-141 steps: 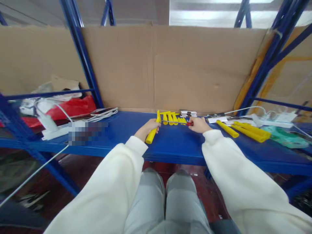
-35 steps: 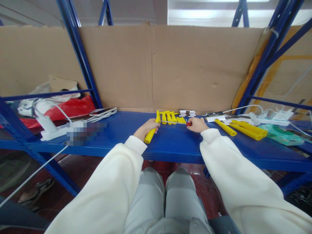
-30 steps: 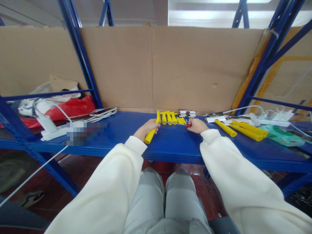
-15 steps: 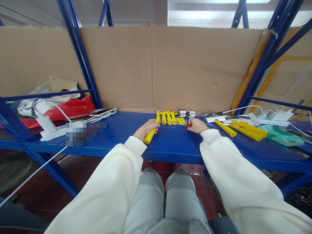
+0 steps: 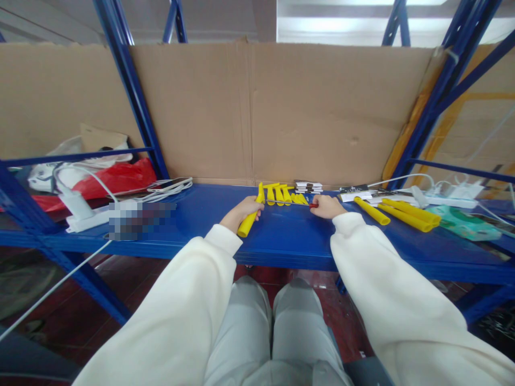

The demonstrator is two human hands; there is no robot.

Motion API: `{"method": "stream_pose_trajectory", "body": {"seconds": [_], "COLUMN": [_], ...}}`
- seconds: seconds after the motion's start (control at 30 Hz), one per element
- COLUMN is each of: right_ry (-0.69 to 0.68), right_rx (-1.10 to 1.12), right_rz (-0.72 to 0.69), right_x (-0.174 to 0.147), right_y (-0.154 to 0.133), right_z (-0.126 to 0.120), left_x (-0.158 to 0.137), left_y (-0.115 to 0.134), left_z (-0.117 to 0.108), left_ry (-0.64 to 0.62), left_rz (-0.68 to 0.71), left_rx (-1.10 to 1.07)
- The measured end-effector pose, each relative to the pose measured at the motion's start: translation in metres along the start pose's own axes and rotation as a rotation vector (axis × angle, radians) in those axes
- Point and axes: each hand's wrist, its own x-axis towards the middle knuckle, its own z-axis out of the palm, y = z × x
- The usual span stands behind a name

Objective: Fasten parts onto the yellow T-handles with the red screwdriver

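My left hand [image 5: 246, 210] is closed around a yellow tube [image 5: 247, 224], which lies slanted on the blue shelf with its open end toward me. In my right hand [image 5: 325, 206], the fingers wrap a red-handled tool with a long thin metal blade [image 5: 288, 203]; its exact kind is too small to tell. That blade points left and reaches the tube beside my left fingers. Just behind it lie several shorter yellow tube pieces [image 5: 278, 194] in a row, with smaller yellow bits [image 5: 299, 199] at their right.
Longer yellow tubes [image 5: 406, 215] lie at the right, near a teal packet [image 5: 464, 222] and white power strip [image 5: 453, 201]. A stack of small white packets [image 5: 308, 186] stands at the back. Cables, another power strip [image 5: 90, 215] and a red bag [image 5: 116, 181] occupy the left.
My right hand has shifted very slightly right with the red-handled tool. My left hand and the yellow tube stay in place.
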Motion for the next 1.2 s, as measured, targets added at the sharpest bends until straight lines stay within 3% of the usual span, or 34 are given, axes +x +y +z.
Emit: {"method": "stream_pose_trajectory", "body": {"seconds": [0.33, 0.5, 0.57, 0.77, 1.2], "right_ry": [-0.035, -0.105, -0.072, 0.201, 0.192], "right_rx": [0.124, 0.301, 0.368, 0.484, 0.522], "right_rz": [-0.099, -0.16, -0.186, -0.238, -0.237], "right_x": [0.005, 0.013, 0.016, 0.022, 0.018], "right_y": [0.005, 0.011, 0.013, 0.01, 0.004], "right_z": [0.006, 0.013, 0.017, 0.024, 0.021], "left_x": [0.005, 0.01, 0.011, 0.008, 0.008], "left_y": [0.001, 0.011, 0.019, 0.042, 0.037], "left_z": [0.001, 0.022, 0.036, 0.073, 0.087], "left_ry": [0.074, -0.022, -0.064, -0.18, -0.23], "left_rz": [0.071, 0.169, 0.183, 0.202, 0.176], "left_rx": [-0.091, -0.108, -0.087, -0.05, -0.022]}}
